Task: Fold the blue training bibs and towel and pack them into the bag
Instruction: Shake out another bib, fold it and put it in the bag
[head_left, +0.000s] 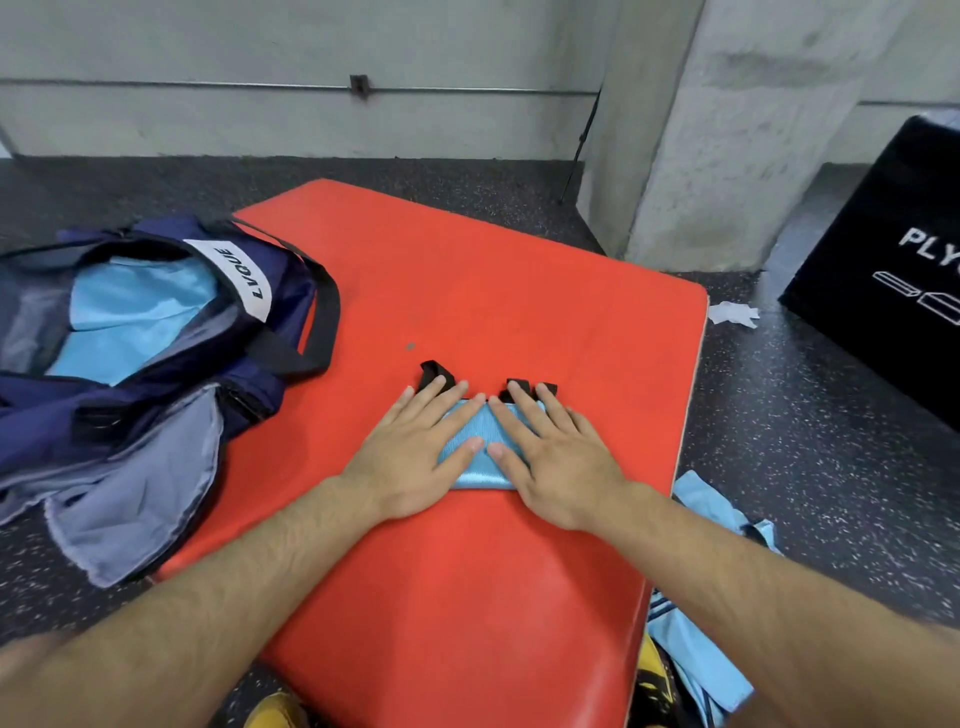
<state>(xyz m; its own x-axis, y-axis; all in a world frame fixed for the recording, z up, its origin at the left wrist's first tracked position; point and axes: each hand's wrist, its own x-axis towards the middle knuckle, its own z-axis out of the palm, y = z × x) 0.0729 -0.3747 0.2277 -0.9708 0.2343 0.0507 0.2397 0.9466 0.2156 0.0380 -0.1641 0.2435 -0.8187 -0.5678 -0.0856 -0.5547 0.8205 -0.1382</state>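
Observation:
A folded light-blue bib (480, 467) with black straps lies in the middle of the red mat (467, 280). My left hand (415, 457) and my right hand (556, 457) both press flat on it, fingers straight, thumbs almost meeting. The navy bag (156, 332) lies unzipped at the mat's left edge, with light-blue fabric (124, 317) inside. More light-blue bibs (696, 639) lie on the floor by the mat's right edge, partly hidden by my right arm.
A black plyo box (893, 270) stands at the right. A grey concrete pillar (727, 130) rises behind the mat. A scrap of white paper (732, 314) lies on the dark speckled floor (810, 415). Yellow shoes (275, 712) show at the bottom.

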